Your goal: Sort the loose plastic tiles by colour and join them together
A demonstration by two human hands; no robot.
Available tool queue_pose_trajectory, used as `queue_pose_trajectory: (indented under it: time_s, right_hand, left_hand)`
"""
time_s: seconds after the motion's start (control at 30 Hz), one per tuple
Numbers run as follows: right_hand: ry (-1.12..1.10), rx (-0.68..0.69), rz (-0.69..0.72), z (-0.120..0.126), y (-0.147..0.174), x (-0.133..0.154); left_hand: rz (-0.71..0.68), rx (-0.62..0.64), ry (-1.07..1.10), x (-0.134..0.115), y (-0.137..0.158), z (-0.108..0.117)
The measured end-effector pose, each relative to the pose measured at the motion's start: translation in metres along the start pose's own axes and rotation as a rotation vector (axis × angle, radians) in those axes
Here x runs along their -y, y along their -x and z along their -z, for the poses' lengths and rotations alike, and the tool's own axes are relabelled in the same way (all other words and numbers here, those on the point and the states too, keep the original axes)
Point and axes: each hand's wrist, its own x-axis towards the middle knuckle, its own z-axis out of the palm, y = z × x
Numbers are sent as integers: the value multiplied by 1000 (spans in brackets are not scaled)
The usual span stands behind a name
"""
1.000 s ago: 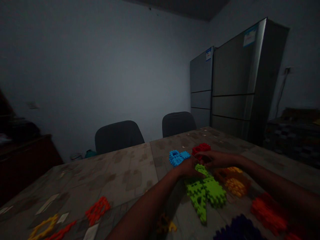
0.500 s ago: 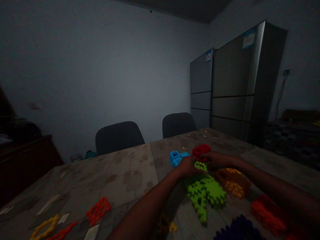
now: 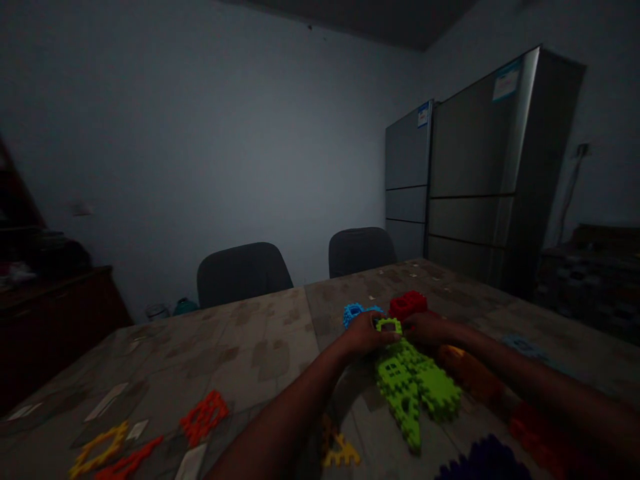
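Light green interlocking puzzle-like building pieces [image 3: 393,373] lie in a pile on the table, some flat and solid, some with cut-out windows, one a pointed triangle. At the pile's far end, my left hand [image 3: 367,333] is closed on a green square frame piece [image 3: 390,325], its thumb along the near edge. My right hand [image 3: 425,329] has its fingers curled in at the right side of that green frame piece, fingertips partly hidden. Just beyond my hands sit a red stack of pieces [image 3: 409,305] and a light blue stack [image 3: 353,313], the blue one partly covered by my left hand.
Orange pieces [image 3: 470,370] and red pieces [image 3: 537,433] lie by my right forearm. A dark purple stack [image 3: 485,460] is at the near edge. Yellow triangle [image 3: 340,450], orange-red piece [image 3: 205,417] and yellow frame [image 3: 100,450] lie leftward. Two chairs [image 3: 245,273] stand beyond the table [image 3: 250,340].
My right hand has moved from beside the red stack toward the green frame piece. My left hand has lifted that piece slightly and turned it. The view has shifted a little.
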Motion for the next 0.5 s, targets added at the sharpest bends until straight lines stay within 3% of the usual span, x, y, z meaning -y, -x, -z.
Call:
queue_pose_trajectory:
  time_s: [0.5]
  right_hand:
    - [-27,-42,-104,-9,-7,16]
  left_hand:
    - [88,-85,176,4,29,16]
